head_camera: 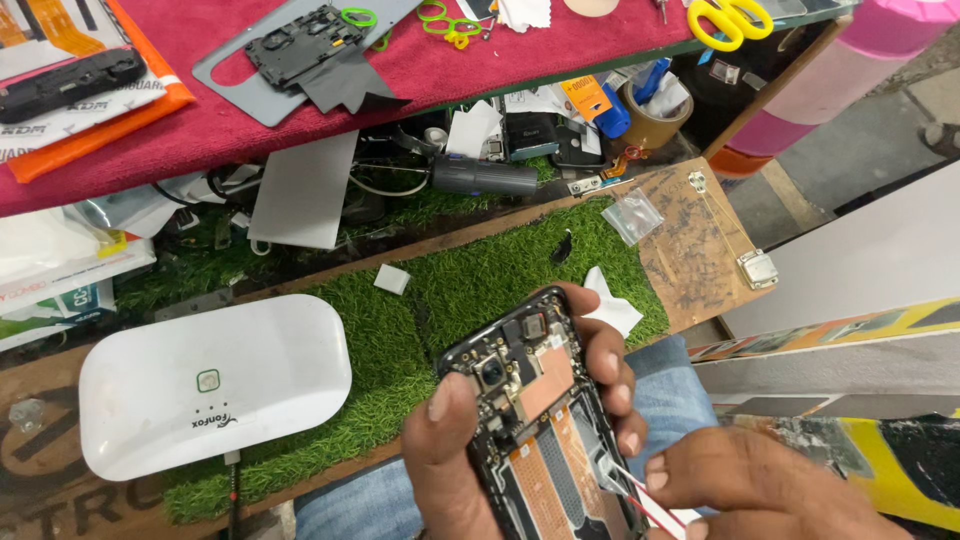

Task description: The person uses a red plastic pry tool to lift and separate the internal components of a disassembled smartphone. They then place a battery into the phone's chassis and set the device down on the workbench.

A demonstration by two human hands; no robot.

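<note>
My left hand point(455, 450) grips an opened phone point(535, 410), its back cover off, with the camera module, circuit board and copper-coloured parts facing up. The thumb lies on the phone's left edge and the fingers wrap its right edge. My right hand point(760, 490), at the lower right, pinches a thin red-and-white strip point(640, 495) that runs to the phone's lower right side. Both hands hover over my knees in blue jeans, just in front of a green artificial-grass mat point(400, 330).
A white rounded box point(210, 385) with a cable lies on the mat's left. Behind is a cluttered shelf with a black cylinder point(485, 177), tape roll point(655, 110) and papers. Above, a red cloth point(480, 60) holds a phone frame point(300, 45), yellow scissors point(728, 20). A wooden board point(690, 240) sits right.
</note>
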